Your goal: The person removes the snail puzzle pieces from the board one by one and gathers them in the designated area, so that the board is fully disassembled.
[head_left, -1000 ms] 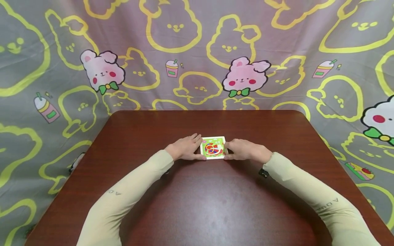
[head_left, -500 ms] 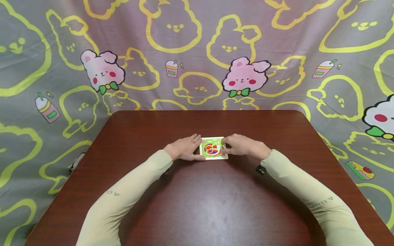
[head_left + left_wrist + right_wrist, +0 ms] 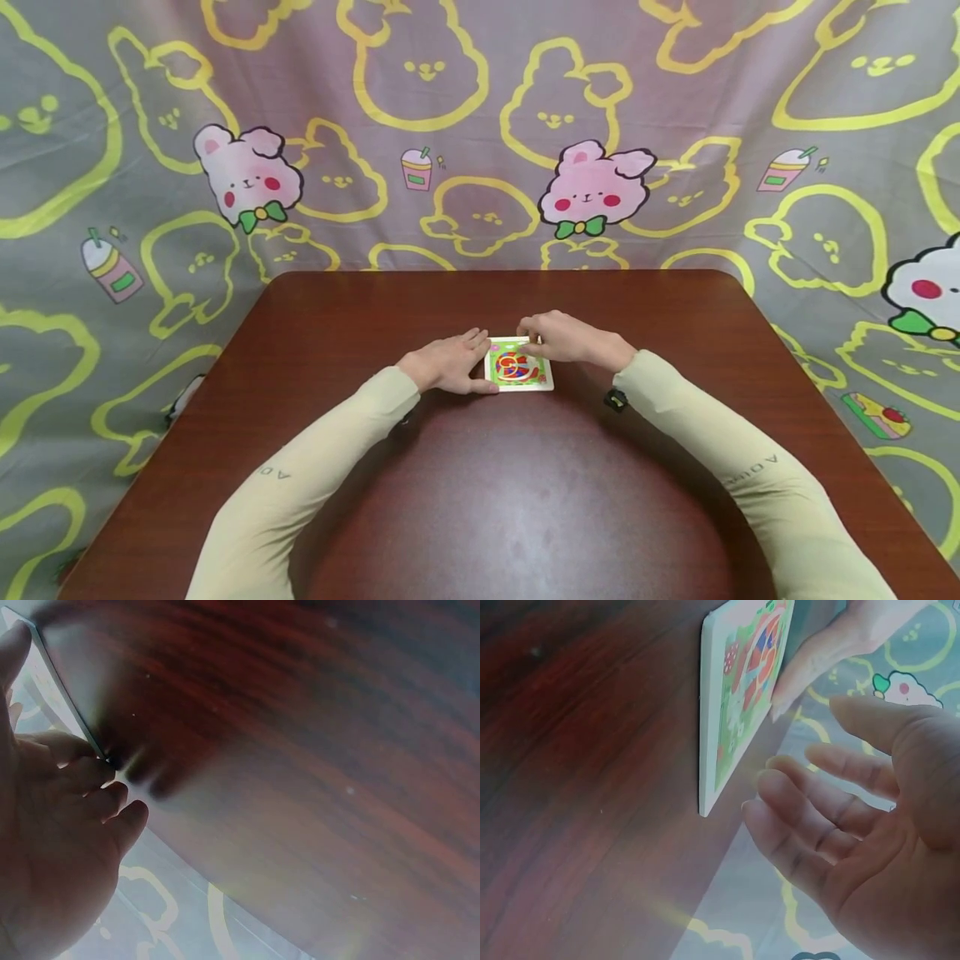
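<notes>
A small square board (image 3: 517, 371) with a white border and a green picture of a red-and-blue spiral lies flat on the table. My left hand (image 3: 448, 362) rests at its left side, thumb by the near corner and fingers by the far corner. Seen from the left wrist, the hand (image 3: 67, 832) has its fingers along the edge of the board (image 3: 51, 686). My right hand (image 3: 568, 340) overlaps the board's far right corner in the head view. Its fingers are loosely bent, and the right wrist view shows nothing in the hand (image 3: 885, 832).
The dark red-brown table (image 3: 510, 508) has rounded far corners. Behind it and at both sides hangs a grey curtain (image 3: 480, 150) with yellow outlines and pink rabbit faces. A small dark device (image 3: 617, 401) sits under my right wrist.
My right hand has come away from the board's right edge and moved left and away from me, over the far right corner. My left hand has stayed at the left side.
</notes>
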The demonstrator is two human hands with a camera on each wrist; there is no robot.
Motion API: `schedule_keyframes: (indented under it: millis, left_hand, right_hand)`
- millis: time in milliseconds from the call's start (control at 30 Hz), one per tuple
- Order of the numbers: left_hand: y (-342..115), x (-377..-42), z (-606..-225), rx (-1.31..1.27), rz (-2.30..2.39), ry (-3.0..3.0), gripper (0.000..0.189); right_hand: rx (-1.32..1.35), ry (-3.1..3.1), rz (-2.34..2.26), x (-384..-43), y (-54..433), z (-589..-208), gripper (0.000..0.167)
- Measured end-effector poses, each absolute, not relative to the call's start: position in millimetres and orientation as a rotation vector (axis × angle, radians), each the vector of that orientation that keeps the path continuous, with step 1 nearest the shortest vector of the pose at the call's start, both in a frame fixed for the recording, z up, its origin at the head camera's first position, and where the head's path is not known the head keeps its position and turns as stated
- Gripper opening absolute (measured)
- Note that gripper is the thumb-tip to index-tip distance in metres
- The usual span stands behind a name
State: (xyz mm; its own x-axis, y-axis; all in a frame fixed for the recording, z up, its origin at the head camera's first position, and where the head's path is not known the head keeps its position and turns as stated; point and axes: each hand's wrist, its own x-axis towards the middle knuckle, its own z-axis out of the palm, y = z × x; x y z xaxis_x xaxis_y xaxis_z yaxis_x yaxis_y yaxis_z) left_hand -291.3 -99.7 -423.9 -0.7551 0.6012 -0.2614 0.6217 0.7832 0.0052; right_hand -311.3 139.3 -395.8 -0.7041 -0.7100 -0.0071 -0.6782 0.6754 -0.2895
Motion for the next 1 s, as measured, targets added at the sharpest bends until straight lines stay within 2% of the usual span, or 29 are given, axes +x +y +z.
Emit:
schedule_keyframes:
  millis: [1000]
  left_hand:
    - [-101,-291,-425,0.946,-0.118,2.729,0.103]
  right_hand:
    - [-1.024,2.666,-0.487,-331,119,-411,0.032]
